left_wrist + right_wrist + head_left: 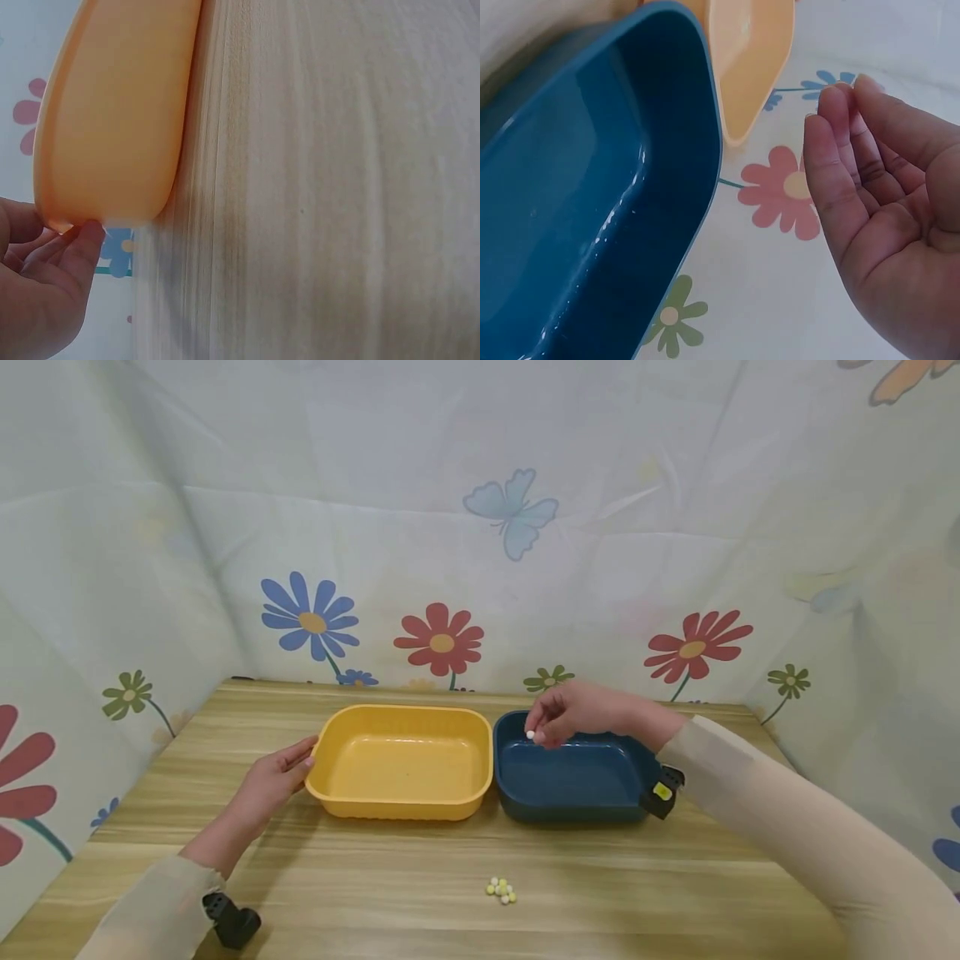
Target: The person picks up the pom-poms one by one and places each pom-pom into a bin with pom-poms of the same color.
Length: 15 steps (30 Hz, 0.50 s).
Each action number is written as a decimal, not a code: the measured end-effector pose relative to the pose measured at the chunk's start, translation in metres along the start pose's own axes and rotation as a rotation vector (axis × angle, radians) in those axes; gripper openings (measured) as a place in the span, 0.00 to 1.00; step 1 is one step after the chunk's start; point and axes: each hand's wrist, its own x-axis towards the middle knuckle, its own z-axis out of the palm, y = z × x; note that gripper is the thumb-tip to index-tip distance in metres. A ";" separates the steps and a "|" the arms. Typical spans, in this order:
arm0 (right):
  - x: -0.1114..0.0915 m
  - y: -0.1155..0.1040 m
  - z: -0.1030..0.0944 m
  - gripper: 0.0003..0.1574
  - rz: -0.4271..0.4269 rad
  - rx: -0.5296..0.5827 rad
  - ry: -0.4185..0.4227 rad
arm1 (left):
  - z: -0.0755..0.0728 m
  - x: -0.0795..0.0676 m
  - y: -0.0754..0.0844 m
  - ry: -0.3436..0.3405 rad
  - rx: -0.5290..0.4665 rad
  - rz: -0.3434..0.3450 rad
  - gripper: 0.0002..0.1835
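My right hand (566, 714) is above the back left part of a dark blue plastic basin (573, 814), pinching a small white pellet (530, 735) between thumb and fingertips. In the right wrist view the fingertips meet beside the blue basin's rim, and the pellet cannot be made out there. At the left end of a yellow basin (405, 810), my left hand (270, 785) holds the rim with thumb and fingers. The left wrist view shows these fingers against the basin's end wall. On the table in front lies a small cluster of white and yellow pellets (501, 890).
Both basins stand side by side, nearly touching, on a wood-grain table (360, 885). Behind them hangs a pale cloth (375, 543) printed with flowers and a butterfly. Black wrist cameras are strapped on both sleeves; the right one (662, 791) is by the blue basin's right end.
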 end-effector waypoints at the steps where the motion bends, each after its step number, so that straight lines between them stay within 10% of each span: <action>1: 0.002 0.001 -0.001 0.14 0.000 -0.002 -0.002 | 0.000 0.000 0.000 0.000 -0.002 0.001 0.29; 15: 0.036 0.023 -0.005 0.16 0.031 0.001 -0.043 | -0.001 0.001 -0.002 -0.001 -0.006 0.013 0.29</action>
